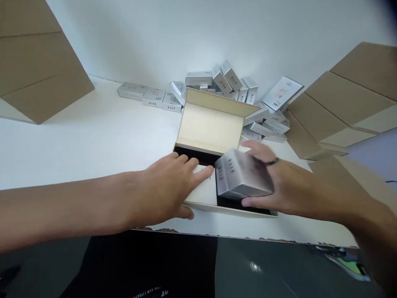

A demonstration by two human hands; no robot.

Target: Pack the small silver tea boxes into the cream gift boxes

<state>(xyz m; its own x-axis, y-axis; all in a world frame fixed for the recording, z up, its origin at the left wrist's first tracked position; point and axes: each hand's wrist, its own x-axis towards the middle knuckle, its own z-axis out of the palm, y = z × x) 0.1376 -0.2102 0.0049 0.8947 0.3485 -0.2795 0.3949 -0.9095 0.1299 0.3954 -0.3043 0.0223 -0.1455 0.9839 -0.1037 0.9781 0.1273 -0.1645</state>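
While the left hand (172, 184) lies over the left end of the open case (211, 126), fingers spread wide and thumb outside its front wall, the right hand (277, 178) holds silver packs (243, 176), at least two together, between thumb and fingers. Head view: can't tell whether the left hand grips the case or just rests there. Held packs are tilted and a bit blurred, over the case's black right half; contact with its bottom can't be made out. White panel (203, 190) fills much of the left half, partly under the left hand. Case sits near the worktop's (108, 136) chipped front edge, lid up toward the back edge. Loose pile (268, 120) of more packs behind and right of it; short row (153, 97) along the back edge, left of the lid. Left carton (40, 74) at back left corner, right carton (350, 97) toward the right edge.
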